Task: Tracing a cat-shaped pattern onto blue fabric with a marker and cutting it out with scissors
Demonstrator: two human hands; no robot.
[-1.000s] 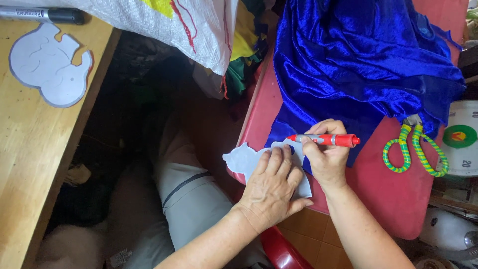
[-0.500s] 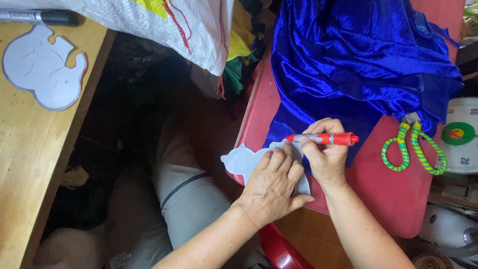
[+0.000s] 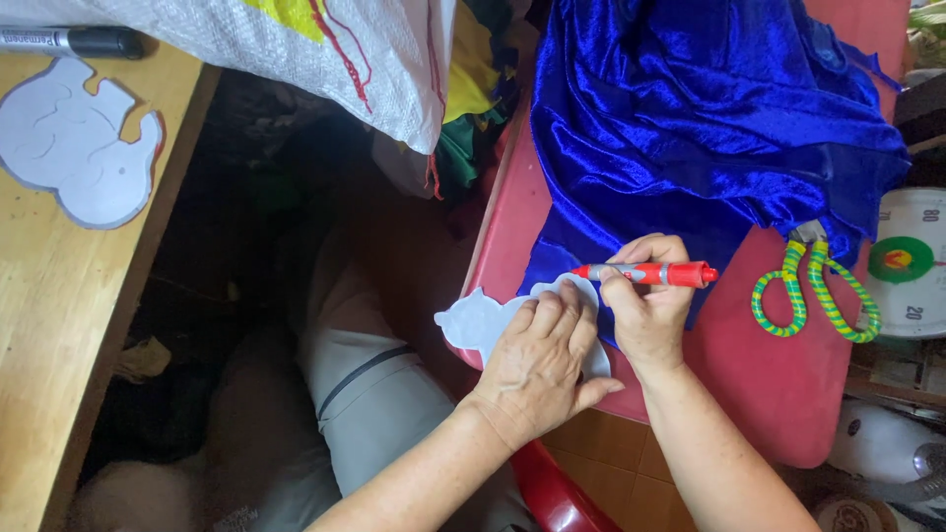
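A pale grey-blue template point(image 3: 476, 320), cut in an animal-like outline, is lying at the near left edge of the blue velvet cloth point(image 3: 690, 128), with its left end overhanging the edge of the red table point(image 3: 778, 384). The left hand point(image 3: 540, 366) is pressing flat on the template, fingers spread slightly and lying together over its right part, pinning it to the cloth. The right hand point(image 3: 645, 305) is gripping a red marker point(image 3: 645, 273), fingers closed around its barrel; the marker is lying nearly level, its tip pointing left and meeting the upper edge of the template.

The blue cloth is bunching across the upper part of the red table. Scissors with green-and-yellow wrapped handles point(image 3: 813, 291) are resting on the table just to the right of the right hand, their blades tucked under the cloth. A white dial scale point(image 3: 912, 266) is sitting at the right edge.

On the left, a wooden bench point(image 3: 59, 325) is carrying a second, larger grey template point(image 3: 74, 148) and a black marker point(image 3: 74, 41). A white woven sack point(image 3: 325, 49) is hanging between the two surfaces.
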